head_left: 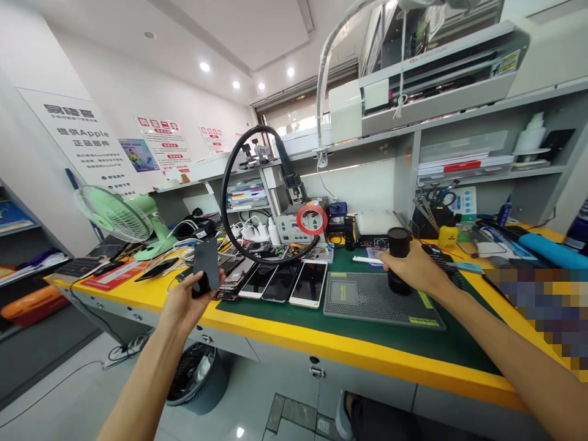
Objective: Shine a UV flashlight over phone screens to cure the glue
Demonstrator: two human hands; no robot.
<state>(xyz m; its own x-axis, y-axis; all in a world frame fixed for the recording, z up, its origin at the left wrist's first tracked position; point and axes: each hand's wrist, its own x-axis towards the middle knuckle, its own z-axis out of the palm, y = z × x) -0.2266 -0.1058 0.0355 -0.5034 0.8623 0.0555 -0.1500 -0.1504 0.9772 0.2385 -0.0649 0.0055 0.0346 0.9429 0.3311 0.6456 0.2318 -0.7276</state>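
Observation:
My left hand (184, 303) is closed around a dark smartphone (206, 264), held upright above the yellow front part of the bench. My right hand (420, 266) is wrapped round a black tumbler (399, 242), which stands upright over a grey perforated mat (362, 300); whether its base rests there I cannot tell. Between my hands, a white-framed phone (309, 284) lies face up on the green work mat (285, 312). Just left of it is a black-screened phone (280, 282), and several more phones and parts lie beyond.
A grey soldering or hot-air station (291, 228) with a thick looped black hose (223, 190) stands behind the phones. A green fan (114, 214) is at far left. A yellow bottle (448, 237) stands beyond my right hand. Below the bench is a waste bin (206, 392).

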